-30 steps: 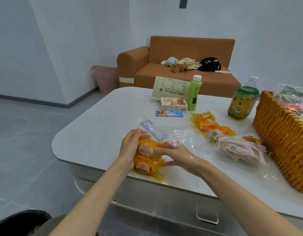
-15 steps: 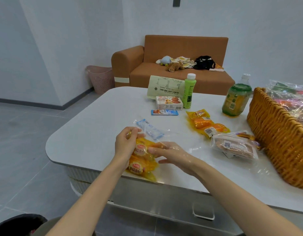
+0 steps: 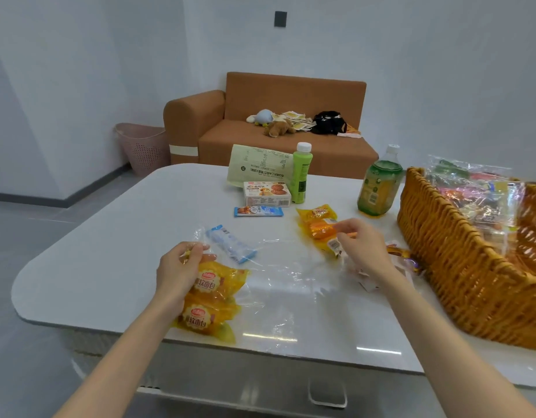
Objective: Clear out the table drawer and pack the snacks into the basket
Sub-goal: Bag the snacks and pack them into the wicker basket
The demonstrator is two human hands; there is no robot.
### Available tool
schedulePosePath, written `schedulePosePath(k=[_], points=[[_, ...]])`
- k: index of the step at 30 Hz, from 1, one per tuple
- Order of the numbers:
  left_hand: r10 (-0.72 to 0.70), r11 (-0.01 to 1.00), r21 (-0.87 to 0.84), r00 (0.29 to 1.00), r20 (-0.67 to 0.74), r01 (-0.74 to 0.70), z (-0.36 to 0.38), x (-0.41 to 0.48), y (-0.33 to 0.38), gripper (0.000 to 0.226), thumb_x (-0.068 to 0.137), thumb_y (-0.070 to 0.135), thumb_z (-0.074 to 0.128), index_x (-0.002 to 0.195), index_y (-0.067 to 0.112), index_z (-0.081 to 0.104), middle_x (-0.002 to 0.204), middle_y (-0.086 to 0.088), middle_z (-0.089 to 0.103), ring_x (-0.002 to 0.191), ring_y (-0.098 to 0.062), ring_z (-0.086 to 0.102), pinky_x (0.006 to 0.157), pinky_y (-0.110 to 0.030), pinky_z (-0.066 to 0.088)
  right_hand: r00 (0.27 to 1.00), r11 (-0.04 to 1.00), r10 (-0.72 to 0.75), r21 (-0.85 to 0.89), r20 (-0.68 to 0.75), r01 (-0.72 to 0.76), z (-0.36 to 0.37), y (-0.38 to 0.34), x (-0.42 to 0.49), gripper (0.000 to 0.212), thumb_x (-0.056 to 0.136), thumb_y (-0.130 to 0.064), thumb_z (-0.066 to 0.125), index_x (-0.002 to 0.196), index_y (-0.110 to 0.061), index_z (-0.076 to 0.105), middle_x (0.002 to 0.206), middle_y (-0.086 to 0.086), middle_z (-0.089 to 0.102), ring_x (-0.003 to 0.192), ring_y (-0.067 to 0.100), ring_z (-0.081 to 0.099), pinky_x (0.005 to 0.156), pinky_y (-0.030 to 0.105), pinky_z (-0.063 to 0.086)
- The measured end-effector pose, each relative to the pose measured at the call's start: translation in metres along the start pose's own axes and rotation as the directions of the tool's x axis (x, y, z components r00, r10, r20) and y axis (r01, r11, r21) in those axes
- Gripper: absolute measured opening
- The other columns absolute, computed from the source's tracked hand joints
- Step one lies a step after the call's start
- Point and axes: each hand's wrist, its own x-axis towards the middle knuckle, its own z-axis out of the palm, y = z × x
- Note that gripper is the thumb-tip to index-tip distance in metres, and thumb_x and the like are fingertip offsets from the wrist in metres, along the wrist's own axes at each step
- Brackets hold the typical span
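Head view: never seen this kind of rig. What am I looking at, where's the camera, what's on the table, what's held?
No machine here: a person works with two bare hands, and the one camera sits on their head, looking forward and down. On the white table lie yellow bread packs, a clear plastic bag, orange snack packs, a biscuit box, a small blue bar, a slim green bottle and a rounder bottle. The wicker basket on the right holds wrapped snacks. The left hand pinches the clear plastic bag by the bread packs; the right hand appears to pinch the orange snack packs. The drawer handle shows below the table edge.
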Motion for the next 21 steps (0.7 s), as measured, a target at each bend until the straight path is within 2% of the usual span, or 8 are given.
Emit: schedulePosePath(k=[4, 6, 8, 11, 12, 14, 17, 21], points=[[-0.03, 0.999, -0.019, 1.0, 0.009, 0.03, 0.016, 0.007, 0.001, 0.026, 0.098, 0.036, 0.049, 0.111, 0.019, 0.064, 0.104, -0.004, 0.07, 0.097, -0.021, 0.064, 0.07, -0.031, 0.054, 0.997, 0.94, -0.032, -0.337, 0.074, 0.056, 0.003, 0.015, 0.023, 0.044, 0.092, -0.034, 0.057, 0.135, -0.027, 0.05, 0.143, 0.005, 0.045, 0.127, 0.026, 0.043, 0.1, 0.041, 0.042], [-0.046, 0.997, -0.063, 0.999, 0.021, 0.047, 0.027, 0.009, 0.004, 0.023, 0.099, 0.033, 0.05, 0.109, 0.019, 0.065, 0.102, -0.003, 0.07, 0.095, -0.021, 0.064, 0.071, -0.032, 0.054, 0.986, 0.836, 0.035, -0.545, 0.161, 0.059, 0.006, 0.02, 0.033, 0.063, 0.09, -0.051, 0.055, 0.145, -0.03, 0.035, 0.154, 0.008, 0.03, 0.136, 0.034, 0.033, 0.111, 0.052, 0.028], [-0.051, 0.995, -0.08, 0.998, 0.033, 0.054, 0.037, 0.01, 0.006, 0.021, 0.099, 0.03, 0.05, 0.106, 0.019, 0.065, 0.099, -0.001, 0.07, 0.092, -0.02, 0.064, 0.072, -0.033, 0.054, 0.96, 0.749, 0.149, -0.661, 0.238, 0.047, 0.013, 0.028, 0.041, 0.075, 0.086, -0.06, 0.054, 0.149, -0.029, 0.026, 0.156, 0.01, 0.024, 0.139, 0.039, 0.028, 0.112, 0.062, 0.013], [-0.065, 0.994, -0.079, 0.997, 0.048, 0.069, 0.045, 0.015, 0.004, 0.019, 0.099, 0.029, 0.05, 0.104, 0.02, 0.066, 0.102, -0.002, 0.07, 0.091, -0.019, 0.065, 0.076, -0.034, 0.055, 0.957, 0.643, 0.147, -0.759, 0.25, 0.099, 0.027, 0.034, 0.046, 0.063, 0.085, -0.057, 0.055, 0.136, -0.024, 0.041, 0.146, 0.013, 0.037, 0.134, 0.039, 0.035, 0.111, 0.068, 0.008], [-0.077, 0.994, -0.072, 0.996, 0.05, 0.08, 0.047, 0.017, 0.003, 0.018, 0.099, 0.029, 0.05, 0.103, 0.022, 0.066, 0.105, -0.003, 0.07, 0.093, -0.021, 0.065, 0.077, -0.035, 0.056, 0.966, 0.627, 0.108, -0.77, 0.234, 0.116, 0.03, 0.034, 0.046, 0.056, 0.085, -0.054, 0.056, 0.131, -0.023, 0.045, 0.14, 0.013, 0.042, 0.13, 0.039, 0.039, 0.111, 0.067, 0.01], [-0.106, 0.993, -0.048, 0.993, 0.048, 0.108, 0.046, 0.021, 0.003, 0.017, 0.099, 0.032, 0.05, 0.102, 0.025, 0.065, 0.11, -0.004, 0.068, 0.097, -0.024, 0.065, 0.078, -0.037, 0.056, 0.97, 0.631, 0.033, -0.758, 0.241, 0.166, 0.034, 0.03, 0.043, 0.051, 0.086, -0.052, 0.057, 0.126, -0.022, 0.046, 0.132, 0.011, 0.046, 0.123, 0.037, 0.043, 0.11, 0.06, 0.024], [-0.121, 0.992, -0.037, 0.992, 0.04, 0.123, 0.042, 0.024, 0.005, 0.018, 0.099, 0.032, 0.05, 0.102, 0.023, 0.065, 0.108, -0.006, 0.066, 0.098, -0.027, 0.064, 0.081, -0.039, 0.055, 0.945, 0.688, -0.043, -0.676, 0.324, 0.263, 0.037, 0.022, 0.038, 0.053, 0.083, -0.05, 0.062, 0.126, -0.026, 0.043, 0.126, 0.009, 0.045, 0.115, 0.031, 0.043, 0.094, 0.042, 0.045], [-0.105, 0.993, -0.058, 0.994, 0.01, 0.106, 0.03, 0.028, 0.006, 0.015, 0.098, 0.029, 0.052, 0.095, 0.025, 0.066, 0.108, -0.007, 0.066, 0.098, -0.028, 0.063, 0.078, -0.038, 0.054, 0.93, 0.67, -0.14, -0.659, 0.339, 0.341, 0.039, 0.016, 0.032, 0.047, 0.082, -0.053, 0.061, 0.118, -0.028, 0.044, 0.117, 0.005, 0.049, 0.104, 0.025, 0.047, 0.08, 0.034, 0.046]])
